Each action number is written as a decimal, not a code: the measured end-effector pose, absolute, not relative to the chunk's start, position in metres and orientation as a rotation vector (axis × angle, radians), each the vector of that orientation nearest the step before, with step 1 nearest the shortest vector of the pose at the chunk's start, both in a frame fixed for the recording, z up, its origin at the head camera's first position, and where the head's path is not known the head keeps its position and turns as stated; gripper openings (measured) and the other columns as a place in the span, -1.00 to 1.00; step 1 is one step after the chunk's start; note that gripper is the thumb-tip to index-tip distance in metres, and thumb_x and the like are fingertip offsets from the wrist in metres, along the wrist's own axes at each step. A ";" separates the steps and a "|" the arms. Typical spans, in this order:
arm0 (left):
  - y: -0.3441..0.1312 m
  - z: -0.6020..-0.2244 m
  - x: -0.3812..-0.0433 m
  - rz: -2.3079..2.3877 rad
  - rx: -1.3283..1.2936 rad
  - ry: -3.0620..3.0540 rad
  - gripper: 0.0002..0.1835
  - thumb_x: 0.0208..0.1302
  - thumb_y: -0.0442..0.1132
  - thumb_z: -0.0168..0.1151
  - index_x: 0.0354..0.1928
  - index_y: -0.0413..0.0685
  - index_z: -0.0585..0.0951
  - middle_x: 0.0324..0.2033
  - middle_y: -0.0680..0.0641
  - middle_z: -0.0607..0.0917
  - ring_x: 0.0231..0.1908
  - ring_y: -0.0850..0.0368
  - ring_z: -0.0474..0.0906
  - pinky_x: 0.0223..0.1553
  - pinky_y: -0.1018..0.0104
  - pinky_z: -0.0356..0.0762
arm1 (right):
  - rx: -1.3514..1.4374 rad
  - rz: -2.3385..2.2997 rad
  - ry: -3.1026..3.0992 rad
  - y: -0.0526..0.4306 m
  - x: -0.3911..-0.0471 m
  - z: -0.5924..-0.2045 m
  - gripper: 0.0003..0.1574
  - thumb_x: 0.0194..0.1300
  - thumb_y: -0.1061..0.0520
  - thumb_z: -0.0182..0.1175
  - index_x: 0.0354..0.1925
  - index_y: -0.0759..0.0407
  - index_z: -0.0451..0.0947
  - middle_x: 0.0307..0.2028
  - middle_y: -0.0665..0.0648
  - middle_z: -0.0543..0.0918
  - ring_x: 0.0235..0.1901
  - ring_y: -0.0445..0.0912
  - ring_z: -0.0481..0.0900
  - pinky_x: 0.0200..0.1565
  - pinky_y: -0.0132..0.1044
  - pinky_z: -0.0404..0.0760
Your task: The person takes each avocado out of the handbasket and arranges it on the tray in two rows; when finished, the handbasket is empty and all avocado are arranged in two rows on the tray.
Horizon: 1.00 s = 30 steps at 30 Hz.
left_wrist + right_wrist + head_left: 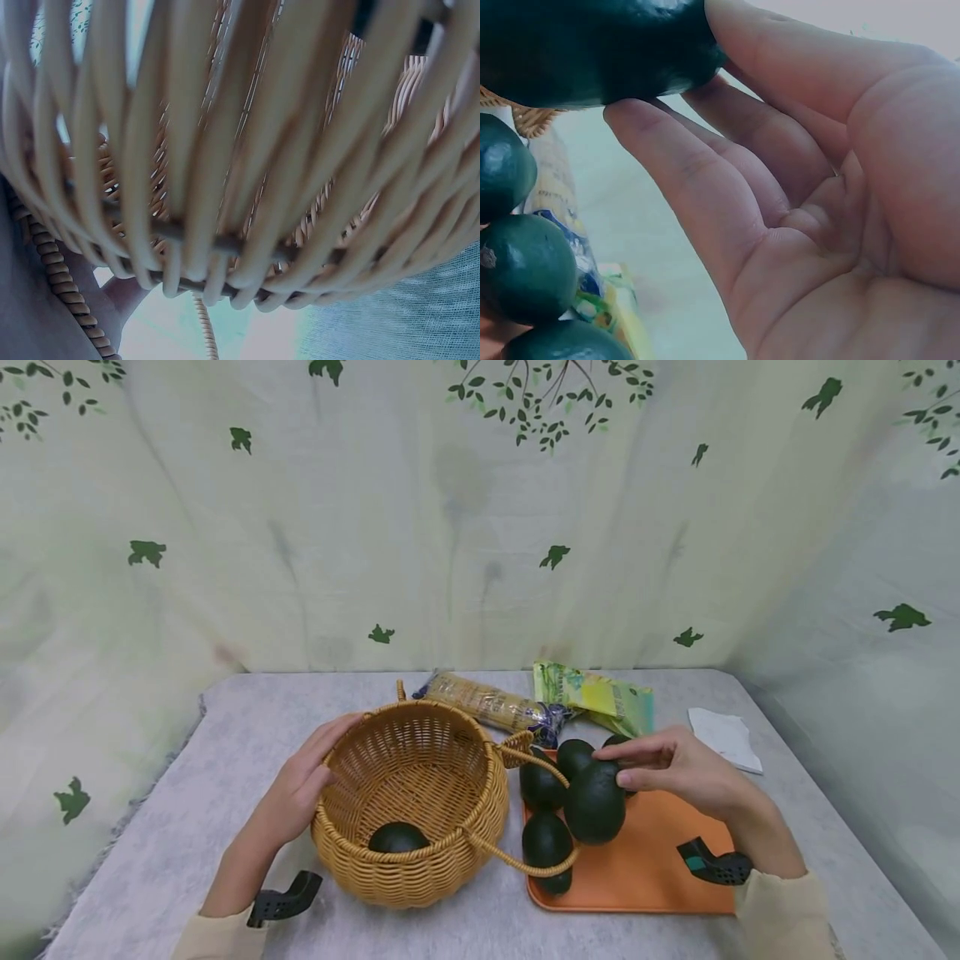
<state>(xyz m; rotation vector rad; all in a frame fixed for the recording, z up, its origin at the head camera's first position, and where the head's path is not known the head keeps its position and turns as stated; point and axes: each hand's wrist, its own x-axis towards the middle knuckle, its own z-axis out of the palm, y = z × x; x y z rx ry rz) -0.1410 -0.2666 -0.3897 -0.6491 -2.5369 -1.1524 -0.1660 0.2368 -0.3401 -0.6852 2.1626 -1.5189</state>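
My left hand (303, 785) grips the left rim of a round wicker basket (420, 881). In the left wrist view the basket's weave (225, 150) fills most of the picture, and part of the left hand (45, 300) shows at lower left. One dark green avocado (398, 837) lies at the bottom of the basket. My right hand (682, 768) pinches another avocado (595, 803) between thumb and fingertips, above the left side of an orange tray (645, 868). In the right wrist view the thumb and fingertips touch one end of that avocado (592, 52).
Several more avocados (546, 839) lie along the tray's left side. The basket's handle (525, 864) sticks out over them. Behind are a clear bag of yellowish food (487, 700) and a green-yellow packet (596, 693). White tissue (723, 739) lies at the right.
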 end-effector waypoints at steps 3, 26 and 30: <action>-0.266 -0.390 -0.142 -1.161 -0.655 -2.531 -0.21 0.29 -0.58 -0.25 0.57 0.01 0.29 0.47 -0.17 0.37 0.43 0.40 0.20 0.29 0.70 0.04 | -0.656 -1.537 2.159 0.243 -0.165 -0.342 -0.47 0.43 0.21 0.27 0.29 0.41 0.54 0.02 0.11 0.79 -0.05 -0.01 0.78 0.02 -0.11 0.71; -0.265 -0.387 -0.141 -1.144 -0.648 -2.534 -0.17 0.23 -0.60 -0.22 0.57 0.02 0.29 0.45 -0.17 0.39 0.41 0.34 0.24 0.26 0.71 0.06 | -0.637 -1.283 2.151 0.247 -0.177 -0.376 -0.58 0.35 0.08 0.38 0.14 0.12 0.73 -0.28 0.36 0.70 -0.20 -0.04 0.71 -0.10 -0.23 0.67; -0.266 -0.387 -0.141 -1.147 -0.649 -2.530 -0.17 0.23 -0.60 -0.23 0.57 0.02 0.30 0.45 -0.17 0.39 0.41 0.41 0.21 0.27 0.71 0.05 | -0.657 -1.243 2.139 0.241 -0.178 -0.380 -0.58 0.33 0.09 0.39 0.13 0.16 0.73 -0.24 0.28 0.78 -0.23 -0.07 0.73 -0.14 -0.28 0.64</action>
